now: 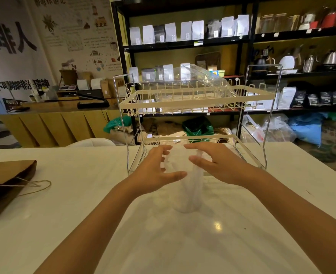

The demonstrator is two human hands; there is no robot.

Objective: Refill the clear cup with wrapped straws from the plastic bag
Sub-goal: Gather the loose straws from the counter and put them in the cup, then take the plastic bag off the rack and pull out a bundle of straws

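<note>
A clear cup [187, 202] stands upright on the white table, with several white wrapped straws [183, 171] sticking up out of it. My left hand [159, 171] is at the left of the straw tops, fingers spread. On the right, my right hand [216, 165] also has its fingers apart, its fingertips touching the straw tops. Neither hand closes around anything. A clear plastic bag [198, 84] lies on the upper tier of the wire rack behind the cup.
A two-tier wire rack [262, 95] stands just behind the cup. A brown paper bag [5, 182] with string handles lies at the table's left edge. Black shelves of coffee bags and kettles fill the background.
</note>
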